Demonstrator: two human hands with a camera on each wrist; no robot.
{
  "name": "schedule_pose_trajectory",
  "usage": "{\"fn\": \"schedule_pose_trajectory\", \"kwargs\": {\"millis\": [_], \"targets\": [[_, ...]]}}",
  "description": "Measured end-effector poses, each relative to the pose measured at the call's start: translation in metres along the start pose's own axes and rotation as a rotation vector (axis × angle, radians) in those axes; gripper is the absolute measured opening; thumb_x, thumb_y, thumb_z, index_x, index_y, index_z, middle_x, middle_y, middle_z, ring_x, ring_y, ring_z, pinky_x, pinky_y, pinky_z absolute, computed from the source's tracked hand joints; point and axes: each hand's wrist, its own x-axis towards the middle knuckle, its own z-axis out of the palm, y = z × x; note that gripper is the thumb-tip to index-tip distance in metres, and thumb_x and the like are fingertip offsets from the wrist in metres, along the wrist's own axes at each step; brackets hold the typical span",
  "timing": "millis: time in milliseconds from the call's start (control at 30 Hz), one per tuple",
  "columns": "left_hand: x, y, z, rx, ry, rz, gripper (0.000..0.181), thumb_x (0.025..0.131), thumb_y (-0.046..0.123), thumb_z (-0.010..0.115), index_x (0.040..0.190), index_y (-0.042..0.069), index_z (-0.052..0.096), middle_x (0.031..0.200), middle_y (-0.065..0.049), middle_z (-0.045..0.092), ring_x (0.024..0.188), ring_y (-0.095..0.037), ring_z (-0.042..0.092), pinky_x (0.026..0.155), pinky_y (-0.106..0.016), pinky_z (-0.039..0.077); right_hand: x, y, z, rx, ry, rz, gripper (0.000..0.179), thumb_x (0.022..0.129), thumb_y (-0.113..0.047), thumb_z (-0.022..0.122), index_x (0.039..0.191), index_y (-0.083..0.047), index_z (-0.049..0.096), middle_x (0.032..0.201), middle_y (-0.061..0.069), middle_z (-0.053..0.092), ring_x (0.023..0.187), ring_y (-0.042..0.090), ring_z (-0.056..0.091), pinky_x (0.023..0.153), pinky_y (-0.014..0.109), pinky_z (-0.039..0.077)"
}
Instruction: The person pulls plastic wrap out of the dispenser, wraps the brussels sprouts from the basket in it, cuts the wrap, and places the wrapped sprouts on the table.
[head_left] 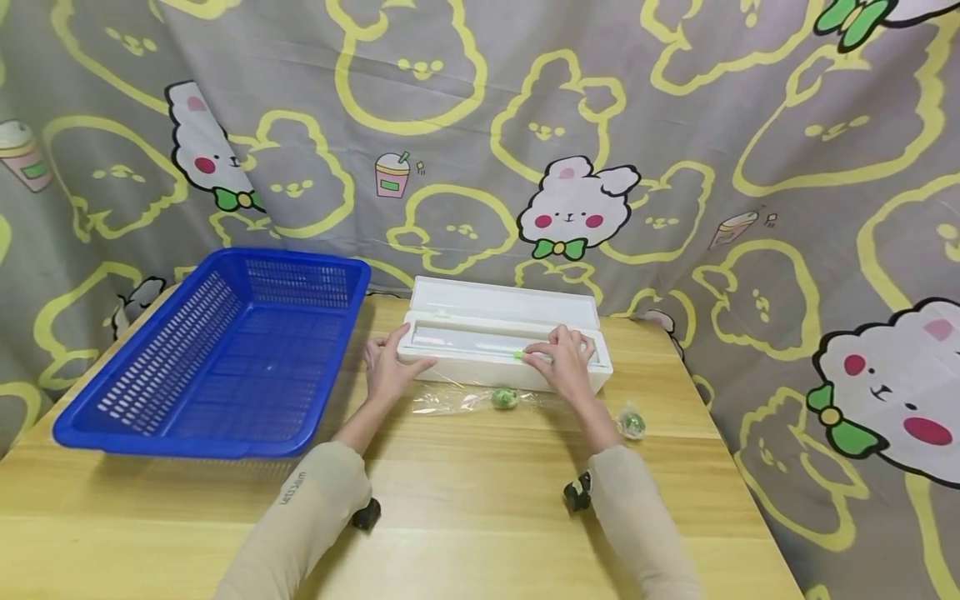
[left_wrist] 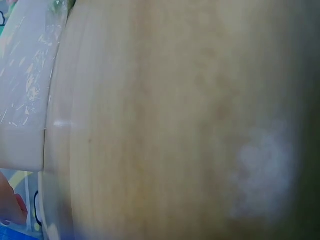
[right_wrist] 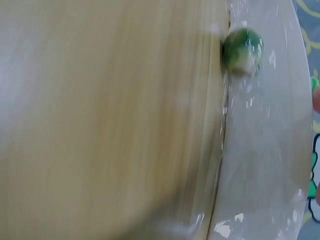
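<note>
A long white cling film dispenser (head_left: 480,372) stands on the table with its lid (head_left: 502,302) raised at the back. At its left end my left hand (head_left: 386,365) holds the corner, thumb along the front. Over the right part of the top, my right hand (head_left: 564,360) pinches a small bright green slider (head_left: 518,355). Clear film (head_left: 446,400) hangs from the front onto the table. On or beside that film sits a small green-and-white round thing (head_left: 505,399), also in the right wrist view. Both wrist views mostly show blurred table.
A large blue plastic basket (head_left: 341,350) stands on the left of the wooden table (head_left: 465,525). Another green round thing (head_left: 632,423), wrapped in clear film, lies right of my right wrist. A patterned curtain (head_left: 450,158) hangs behind the table.
</note>
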Motion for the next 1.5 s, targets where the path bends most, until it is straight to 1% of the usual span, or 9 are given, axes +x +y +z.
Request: {"fn": "schedule_pose_trajectory", "kwargs": {"millis": [167,400,733,1000,1067,1167,1300,1400,1500], "targets": [[-0.001,0.000,0.001,-0.001,0.002,-0.008,0.079,0.065,0.043,0.078,0.134,0.020,0.045,0.119,-0.021,0.037,0.111,-0.032,0.030,0.093,-0.047,0.030,-0.010,0.024,-0.015,-0.022,0.016,-0.034,0.017,0.075,-0.025,0.071,0.086,-0.012,0.072,0.081,0.005,0.035,0.081,0.027,0.032,0.087,0.057,0.017],[-0.002,0.001,0.000,0.003,0.010,-0.009,0.079,0.065,0.042,0.079,0.133,0.020,0.046,0.119,-0.022,0.036,0.111,-0.032,0.031,0.091,-0.047,0.032,-0.024,0.049,-0.028,0.045,0.068,0.014,0.014,0.073,-0.018,0.074,0.084,-0.010,0.073,0.080,0.004,0.034,0.078,0.027,0.029,0.077,0.052,0.018],[-0.003,0.001,0.003,0.009,-0.007,-0.016,0.079,0.065,0.042,0.078,0.134,0.020,0.045,0.119,-0.023,0.037,0.110,-0.033,0.032,0.091,-0.048,0.033,-0.030,0.056,-0.026,0.208,0.097,0.046,0.011,0.072,-0.009,0.074,0.082,-0.005,0.072,0.082,0.003,0.028,0.080,0.023,0.023,0.076,0.048,0.013],[-0.001,0.001,0.001,0.003,0.004,-0.011,0.080,0.065,0.042,0.079,0.134,0.020,0.045,0.118,-0.023,0.038,0.110,-0.033,0.032,0.091,-0.047,0.033,-0.030,0.060,-0.025,0.346,0.103,0.067,0.009,0.073,-0.003,0.073,0.081,0.001,0.070,0.084,0.005,0.024,0.084,0.022,0.020,0.075,0.038,0.012],[-0.001,0.001,0.002,0.006,0.008,-0.014,0.080,0.065,0.042,0.079,0.134,0.020,0.045,0.118,-0.022,0.038,0.110,-0.033,0.032,0.091,-0.048,0.033,-0.032,0.062,-0.026,0.389,0.093,0.097,0.009,0.074,-0.002,0.071,0.082,0.003,0.069,0.085,0.005,0.023,0.086,0.021,0.019,0.075,0.036,0.014],[-0.002,0.000,0.003,0.005,0.012,-0.018,0.080,0.064,0.041,0.079,0.133,0.020,0.045,0.118,-0.022,0.037,0.110,-0.033,0.032,0.090,-0.047,0.034,-0.036,0.066,-0.027,0.481,0.079,0.190,0.011,0.078,0.000,0.067,0.086,0.008,0.066,0.088,0.003,0.022,0.090,0.019,0.019,0.077,0.033,0.019],[-0.002,0.000,0.005,-0.001,0.024,0.001,0.079,0.063,0.039,0.080,0.132,0.019,0.047,0.116,-0.023,0.038,0.108,-0.033,0.032,0.090,-0.047,0.032,-0.044,0.070,-0.029,0.598,0.068,0.333,0.017,0.085,-0.001,0.059,0.096,0.012,0.059,0.095,0.000,0.021,0.098,0.016,0.021,0.087,0.032,0.024],[-0.001,-0.001,0.005,-0.003,0.039,0.022,0.080,0.063,0.037,0.081,0.132,0.017,0.047,0.114,-0.023,0.039,0.107,-0.032,0.033,0.090,-0.046,0.031,-0.045,0.063,-0.036,0.633,0.057,0.402,0.019,0.089,-0.001,0.053,0.100,0.014,0.054,0.099,0.001,0.020,0.100,0.014,0.021,0.092,0.032,0.024],[-0.001,-0.001,0.006,-0.010,0.043,0.026,0.079,0.063,0.037,0.081,0.132,0.017,0.047,0.112,-0.022,0.039,0.106,-0.032,0.033,0.090,-0.046,0.030,-0.046,0.065,-0.038,0.632,0.059,0.423,0.019,0.090,-0.002,0.051,0.101,0.013,0.052,0.100,0.001,0.019,0.103,0.015,0.021,0.096,0.036,0.023]]}}
